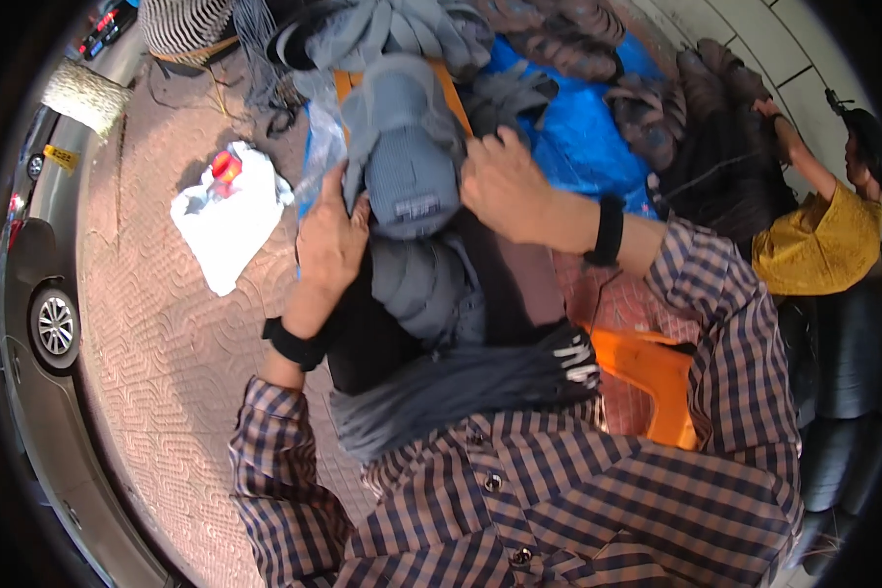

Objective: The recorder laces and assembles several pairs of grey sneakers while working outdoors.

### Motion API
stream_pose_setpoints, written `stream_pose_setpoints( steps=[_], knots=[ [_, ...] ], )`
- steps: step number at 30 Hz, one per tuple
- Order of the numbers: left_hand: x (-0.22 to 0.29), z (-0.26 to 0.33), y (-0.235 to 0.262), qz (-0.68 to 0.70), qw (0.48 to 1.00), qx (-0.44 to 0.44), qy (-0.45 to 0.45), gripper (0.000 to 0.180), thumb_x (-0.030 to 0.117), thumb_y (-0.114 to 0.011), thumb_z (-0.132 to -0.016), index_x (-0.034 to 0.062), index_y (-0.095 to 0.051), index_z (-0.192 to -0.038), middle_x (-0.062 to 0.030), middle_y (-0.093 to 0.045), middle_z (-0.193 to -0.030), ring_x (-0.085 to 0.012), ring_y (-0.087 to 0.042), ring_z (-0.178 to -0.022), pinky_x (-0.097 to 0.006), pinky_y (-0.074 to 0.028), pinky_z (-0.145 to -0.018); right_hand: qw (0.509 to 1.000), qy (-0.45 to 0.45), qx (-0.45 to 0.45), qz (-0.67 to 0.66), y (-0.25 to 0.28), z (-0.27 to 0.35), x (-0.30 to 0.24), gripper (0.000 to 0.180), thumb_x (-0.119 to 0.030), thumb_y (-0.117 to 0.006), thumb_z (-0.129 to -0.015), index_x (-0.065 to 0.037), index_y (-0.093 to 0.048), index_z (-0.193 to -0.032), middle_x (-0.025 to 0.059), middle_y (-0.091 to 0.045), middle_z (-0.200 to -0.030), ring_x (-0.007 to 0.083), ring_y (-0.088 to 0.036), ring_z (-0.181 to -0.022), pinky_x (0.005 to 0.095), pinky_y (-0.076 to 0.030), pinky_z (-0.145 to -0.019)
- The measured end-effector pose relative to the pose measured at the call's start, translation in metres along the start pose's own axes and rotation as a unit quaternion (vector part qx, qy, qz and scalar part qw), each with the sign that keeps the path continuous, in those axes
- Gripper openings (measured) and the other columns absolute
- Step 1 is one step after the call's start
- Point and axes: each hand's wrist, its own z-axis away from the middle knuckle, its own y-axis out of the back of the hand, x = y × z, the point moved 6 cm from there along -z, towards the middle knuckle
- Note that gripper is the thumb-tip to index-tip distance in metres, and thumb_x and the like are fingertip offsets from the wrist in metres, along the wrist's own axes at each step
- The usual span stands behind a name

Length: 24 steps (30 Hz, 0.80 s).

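Grey knitted cap (409, 162) sits at the centre, on top of a stack of folded dark and grey garments (431, 294). Left hand (330, 240) closes on the cap's left edge, fingers curled around the fabric. Right hand (505, 186) grips the cap's right edge, knuckles up. Blue tarp (583, 127) lies behind the cap. White plastic bag (230, 216) lies left of it on the paving.
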Motion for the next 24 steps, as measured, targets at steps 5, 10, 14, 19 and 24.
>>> stream_pose_setpoints(
  steps=[5,10,14,19,24],
  knots=[
    [0.028,0.017,-0.004,-0.131,0.991,-0.035,-0.019,0.061,0.013,-0.062,-0.086,0.0028,-0.038,-0.140,-0.0272,-0.064,-0.110,-0.0397,-0.061,-0.104,-0.046,-0.045,-0.094,0.999,-0.008,0.010,-0.030,-0.022,0.014,-0.001,0.024,-0.023,-0.061,-0.081,-0.002,-0.071,-0.085,0.0131,-0.061,-0.086,0.0275,-0.057,-0.090,0.0427,-0.037,-0.086],
    [0.023,0.035,-0.008,-0.150,0.975,0.028,-0.163,0.066,0.009,-0.063,-0.083,-0.0029,-0.035,-0.141,-0.0251,-0.061,-0.115,-0.0394,-0.060,-0.105,-0.046,-0.043,-0.098,0.999,0.011,0.040,-0.011,-0.020,0.023,-0.012,0.032,-0.027,-0.061,-0.083,0.002,-0.072,-0.091,0.0215,-0.062,-0.109,0.0300,-0.056,-0.104,0.0462,-0.036,-0.093],
    [0.030,0.036,0.002,-0.069,0.992,0.016,-0.102,0.061,0.006,-0.062,-0.082,-0.0007,-0.039,-0.138,-0.0225,-0.062,-0.108,-0.0406,-0.059,-0.098,-0.047,-0.042,-0.094,0.995,-0.013,0.066,-0.072,-0.021,0.024,-0.012,0.037,-0.026,-0.062,-0.083,0.007,-0.068,-0.098,0.0248,-0.059,-0.118,0.0319,-0.056,-0.107,0.0439,-0.037,-0.094],
    [0.102,0.112,0.011,0.105,0.962,-0.110,-0.227,0.016,-0.003,-0.062,-0.077,0.0058,-0.063,-0.090,-0.0091,-0.061,-0.085,-0.0318,-0.062,-0.079,-0.039,-0.051,-0.069,0.988,-0.055,0.026,-0.139,-0.029,0.022,-0.009,0.038,-0.016,-0.061,-0.082,0.012,-0.062,-0.108,0.0237,-0.056,-0.124,0.0320,-0.054,-0.111,0.0403,-0.039,-0.097],
    [0.099,0.159,-0.041,0.011,0.943,-0.275,-0.185,0.017,0.016,-0.072,-0.077,0.0109,-0.066,-0.092,-0.0070,-0.059,-0.082,-0.0270,-0.064,-0.081,-0.037,-0.053,-0.067,0.988,-0.045,0.086,-0.120,-0.025,0.021,-0.003,0.038,-0.025,-0.059,-0.086,0.008,-0.065,-0.103,0.0222,-0.059,-0.117,0.0307,-0.056,-0.106,0.0395,-0.040,-0.092]
  ],
)
